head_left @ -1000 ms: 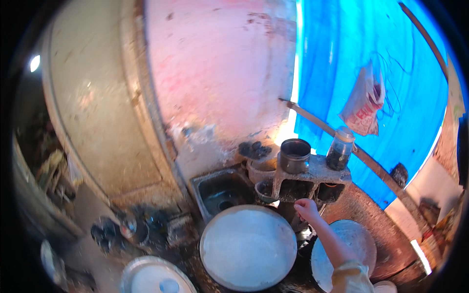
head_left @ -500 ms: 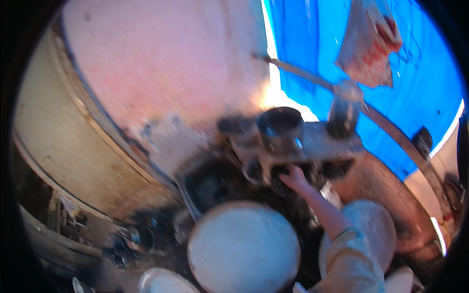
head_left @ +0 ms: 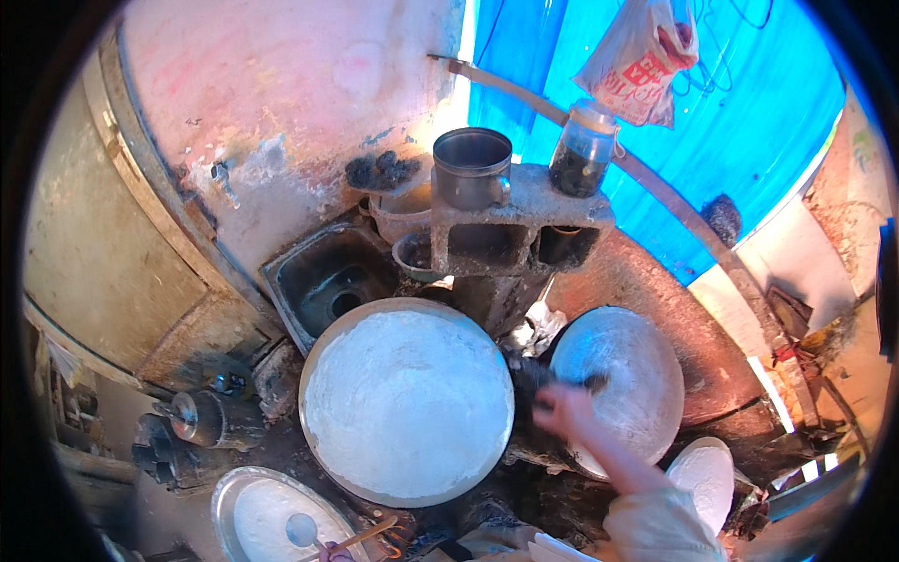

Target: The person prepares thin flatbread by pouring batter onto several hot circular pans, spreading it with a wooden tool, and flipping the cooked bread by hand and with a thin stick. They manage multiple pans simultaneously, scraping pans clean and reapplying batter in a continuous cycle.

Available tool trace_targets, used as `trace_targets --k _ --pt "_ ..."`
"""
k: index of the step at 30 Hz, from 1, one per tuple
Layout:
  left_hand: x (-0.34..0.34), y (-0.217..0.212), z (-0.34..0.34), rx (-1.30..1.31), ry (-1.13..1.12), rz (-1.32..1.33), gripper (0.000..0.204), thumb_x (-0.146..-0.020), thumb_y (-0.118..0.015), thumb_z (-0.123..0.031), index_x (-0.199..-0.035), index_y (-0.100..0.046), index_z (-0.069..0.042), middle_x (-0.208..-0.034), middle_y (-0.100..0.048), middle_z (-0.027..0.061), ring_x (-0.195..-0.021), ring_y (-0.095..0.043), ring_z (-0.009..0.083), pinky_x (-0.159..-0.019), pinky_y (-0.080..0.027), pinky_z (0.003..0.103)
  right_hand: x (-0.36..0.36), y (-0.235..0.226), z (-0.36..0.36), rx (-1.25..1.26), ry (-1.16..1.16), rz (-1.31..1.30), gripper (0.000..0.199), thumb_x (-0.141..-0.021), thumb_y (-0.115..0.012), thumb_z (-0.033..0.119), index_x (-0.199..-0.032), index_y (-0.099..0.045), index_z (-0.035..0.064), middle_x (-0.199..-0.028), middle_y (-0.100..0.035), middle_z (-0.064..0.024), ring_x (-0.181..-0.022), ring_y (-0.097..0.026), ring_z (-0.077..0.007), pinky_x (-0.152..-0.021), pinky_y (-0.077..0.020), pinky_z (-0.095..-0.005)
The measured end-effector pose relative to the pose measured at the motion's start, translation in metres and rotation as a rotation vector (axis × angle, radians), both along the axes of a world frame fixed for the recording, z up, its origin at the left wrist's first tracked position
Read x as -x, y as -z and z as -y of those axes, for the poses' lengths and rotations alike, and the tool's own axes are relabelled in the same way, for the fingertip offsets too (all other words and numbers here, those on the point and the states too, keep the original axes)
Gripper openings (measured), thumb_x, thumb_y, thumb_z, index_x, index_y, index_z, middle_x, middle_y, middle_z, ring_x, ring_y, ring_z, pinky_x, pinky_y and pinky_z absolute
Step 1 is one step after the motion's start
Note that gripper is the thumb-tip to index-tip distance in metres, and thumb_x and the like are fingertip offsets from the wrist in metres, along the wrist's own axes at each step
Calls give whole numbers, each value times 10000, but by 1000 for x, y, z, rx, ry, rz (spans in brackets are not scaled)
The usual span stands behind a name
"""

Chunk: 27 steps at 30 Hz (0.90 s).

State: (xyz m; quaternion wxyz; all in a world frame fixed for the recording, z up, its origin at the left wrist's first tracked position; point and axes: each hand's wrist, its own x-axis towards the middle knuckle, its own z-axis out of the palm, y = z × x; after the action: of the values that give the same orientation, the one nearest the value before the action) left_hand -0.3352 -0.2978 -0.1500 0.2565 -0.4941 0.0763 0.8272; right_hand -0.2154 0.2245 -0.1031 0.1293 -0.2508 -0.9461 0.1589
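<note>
Mug (head_left: 471, 178) and jar (head_left: 581, 161) on block (head_left: 526, 208), sink (head_left: 314, 279) to its left, plate (head_left: 403, 495) before sink

From my end, far L, I've got a worn cream panel (head_left: 89, 225) w/ a wooden frame (head_left: 178, 248), next to a pink wall (head_left: 309, 56), paint flaking & patchy nr the bottom. Dark sink (head_left: 285, 278) set below it. To the R I see a blue sheet (head_left: 777, 103), brown bar (head_left: 667, 189) running diag. across. Strong light thru a narrow gap (head_left: 463, 94) btwn wall & sheet.
</note>
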Motion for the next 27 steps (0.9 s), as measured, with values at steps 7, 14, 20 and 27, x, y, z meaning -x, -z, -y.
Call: trace_targets --k 7,14,20,27 --pt "16 26 14 15 9 93 109 -909 -461 -150 -833 -475 -73 -581 -353 -32 -447 -362 50 -367 -286 167 -69 9 69 -173 -7 92 302 -672 -685 303 -882 -593 105 -771 -582 -102 -659 -596 -287 -535 -481 -389" --pt "0 -10 8 -83 41 -67 131 -911 -472 -174 -813 -469 -86 -574 -335 -35 -418 -332 55 -354 -280 178 -11 -5 -154 147 759 150 304 -800 -583 341 -916 -568 61 -889 -606 -161 -826 -595 -329 -707 -459 -447" --pt "18 -8 -54 -67 99 -212 69 -873 -504 -119 -842 -523 -60 -587 -390 -29 -453 -391 59 -371 -308 187 51 -11 -48 60 129 212 341 -766 -571 368 -910 -584 59 -951 -591 -174 -852 -592 -351 -749 -476 -454" --pt "43 -17 -156 -92 213 -244 72 -872 -504 -120 -844 -525 -57 -592 -397 -23 -460 -397 65 -379 -315 191 -33 -22 -225 197 879 71 406 -800 -537 434 -835 -619 38 -847 -627 -166 -781 -613 -322 -697 -480 -423"
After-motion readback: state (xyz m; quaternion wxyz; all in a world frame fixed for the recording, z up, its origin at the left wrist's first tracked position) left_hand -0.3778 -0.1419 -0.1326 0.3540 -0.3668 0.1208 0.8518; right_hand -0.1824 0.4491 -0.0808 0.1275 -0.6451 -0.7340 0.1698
